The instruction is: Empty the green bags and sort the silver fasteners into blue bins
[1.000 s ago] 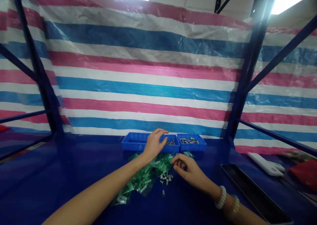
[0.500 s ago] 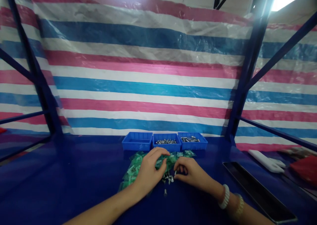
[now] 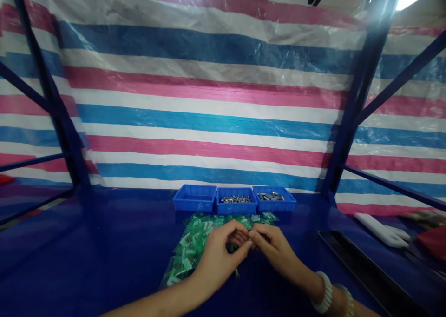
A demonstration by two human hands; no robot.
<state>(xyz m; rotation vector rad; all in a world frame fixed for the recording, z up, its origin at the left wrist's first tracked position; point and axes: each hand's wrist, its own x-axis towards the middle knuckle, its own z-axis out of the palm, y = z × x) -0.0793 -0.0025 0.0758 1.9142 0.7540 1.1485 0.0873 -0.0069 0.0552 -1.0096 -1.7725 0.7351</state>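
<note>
Left hand (image 3: 218,259) and right hand (image 3: 270,245) press together at the fingertips, any pinched item hidden between them, over green plastic packets (image 3: 190,247) on a blue bench (image 3: 104,252), with three blue trays (image 3: 194,206) just beyond, two holding silver metal fasteners (image 3: 235,199).

The blue desk (image 3: 87,256) is carrying three blue plastic trays (image 3: 235,208) in a row along its back, green plastic packets (image 3: 188,249) spreading before them, and a long black tray (image 3: 362,266) at right.

Pink-blue-white striped tarp (image 3: 209,98), blue bins (image 3: 237,201)
</note>
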